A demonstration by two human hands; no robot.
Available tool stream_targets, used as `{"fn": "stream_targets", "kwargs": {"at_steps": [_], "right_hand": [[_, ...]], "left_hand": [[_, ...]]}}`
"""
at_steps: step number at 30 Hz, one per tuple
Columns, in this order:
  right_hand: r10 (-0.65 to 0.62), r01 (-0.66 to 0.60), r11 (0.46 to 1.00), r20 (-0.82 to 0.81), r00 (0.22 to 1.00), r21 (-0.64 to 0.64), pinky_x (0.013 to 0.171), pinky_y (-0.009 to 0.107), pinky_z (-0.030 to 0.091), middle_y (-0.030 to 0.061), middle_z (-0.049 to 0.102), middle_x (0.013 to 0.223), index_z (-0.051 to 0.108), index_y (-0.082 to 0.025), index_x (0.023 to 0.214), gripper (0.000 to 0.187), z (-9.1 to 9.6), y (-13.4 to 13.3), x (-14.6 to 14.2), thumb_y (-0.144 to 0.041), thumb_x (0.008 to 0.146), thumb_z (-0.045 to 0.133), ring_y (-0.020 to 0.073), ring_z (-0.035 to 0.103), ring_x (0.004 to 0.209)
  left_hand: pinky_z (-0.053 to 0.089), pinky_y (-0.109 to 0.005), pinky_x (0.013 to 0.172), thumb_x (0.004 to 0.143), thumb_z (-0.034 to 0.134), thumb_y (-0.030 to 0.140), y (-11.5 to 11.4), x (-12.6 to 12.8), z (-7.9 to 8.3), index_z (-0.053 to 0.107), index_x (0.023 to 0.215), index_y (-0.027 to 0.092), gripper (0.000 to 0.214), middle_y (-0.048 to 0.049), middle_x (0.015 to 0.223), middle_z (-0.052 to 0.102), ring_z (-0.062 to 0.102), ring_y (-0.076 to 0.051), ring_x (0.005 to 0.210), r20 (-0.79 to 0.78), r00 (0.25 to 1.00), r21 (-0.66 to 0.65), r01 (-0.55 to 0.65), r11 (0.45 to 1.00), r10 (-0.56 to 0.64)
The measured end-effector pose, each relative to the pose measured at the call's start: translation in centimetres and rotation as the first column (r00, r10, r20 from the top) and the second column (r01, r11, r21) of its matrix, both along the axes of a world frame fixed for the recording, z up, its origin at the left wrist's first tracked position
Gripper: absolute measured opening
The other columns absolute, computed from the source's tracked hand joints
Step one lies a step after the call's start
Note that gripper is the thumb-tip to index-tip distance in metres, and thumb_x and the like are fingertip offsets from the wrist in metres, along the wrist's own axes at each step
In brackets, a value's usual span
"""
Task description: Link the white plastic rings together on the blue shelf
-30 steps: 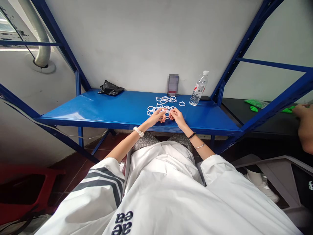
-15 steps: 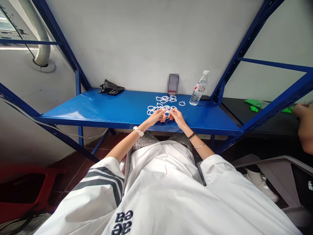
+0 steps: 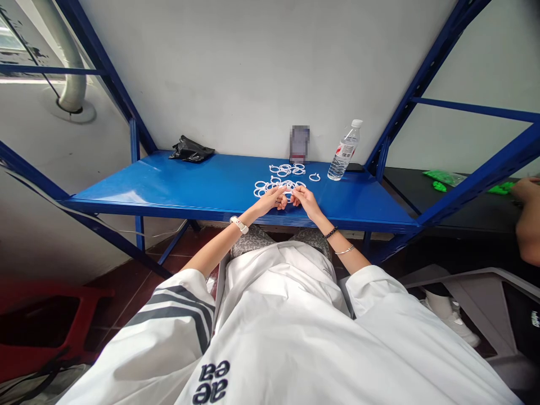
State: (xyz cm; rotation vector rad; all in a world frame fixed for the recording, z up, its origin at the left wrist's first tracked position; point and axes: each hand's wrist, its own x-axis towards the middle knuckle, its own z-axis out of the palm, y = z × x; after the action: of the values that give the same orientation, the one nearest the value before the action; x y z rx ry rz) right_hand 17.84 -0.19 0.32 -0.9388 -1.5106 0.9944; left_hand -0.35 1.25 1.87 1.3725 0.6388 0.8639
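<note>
My left hand and my right hand are close together above the near edge of the blue table. Both are closed, thumb against fingers, in a pinch on a white plastic ring between them; the fingertips cover part of it. Just beyond and beside my hands lies a loose cluster of similar white rings. Farther back is a second small group of rings. A single ring, with a small knob on it, lies apart to the right.
A water bottle stands at the back right, beside a flat dark object. A blurred upright object leans at the wall. A black plastic bag lies back left. At far right, another person's hand is near green pieces.
My hands stay in nearly the same place, with only slight finger movement around the ring. The other person's hand at the right edge has shifted slightly right.
</note>
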Motion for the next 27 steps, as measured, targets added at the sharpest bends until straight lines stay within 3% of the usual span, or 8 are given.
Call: {"fn": "stream_targets", "kwargs": {"at_steps": [9, 27], "right_hand": [[0.0, 0.0, 1.0, 0.0, 1.0, -0.003, 0.058, 0.028, 0.047, -0.0011, 0.06, 0.067, 0.057, -0.022, 0.076, 0.056, -0.23, 0.41, -0.03, -0.076, 0.078, 0.069, 0.0121, 0.055, 0.059], [-0.019, 0.02, 1.0, 0.032, 0.999, -0.014, 0.059, 0.032, 0.048, 0.003, 0.064, 0.067, 0.058, -0.023, 0.073, 0.065, -0.52, 0.53, -0.03, -0.087, 0.077, 0.062, 0.0157, 0.057, 0.06]], "left_hand": [[0.038, -0.021, 0.051, 0.096, 0.059, 0.065, 0.11, -0.09, -0.12, 0.061, 0.106, 0.014, 0.053, 0.0016, 0.059, 0.06, 0.056, -0.01, 0.052, -0.004, 1.0, 0.031, 0.024, 0.999, -0.024], [0.04, -0.022, 0.053, 0.101, 0.05, 0.064, 0.67, 0.02, -1.0, 0.063, 0.089, 0.013, 0.054, -0.0032, 0.062, 0.061, 0.057, -0.011, 0.054, -0.033, 0.999, 0.019, -0.017, 1.0, 0.018]]}}
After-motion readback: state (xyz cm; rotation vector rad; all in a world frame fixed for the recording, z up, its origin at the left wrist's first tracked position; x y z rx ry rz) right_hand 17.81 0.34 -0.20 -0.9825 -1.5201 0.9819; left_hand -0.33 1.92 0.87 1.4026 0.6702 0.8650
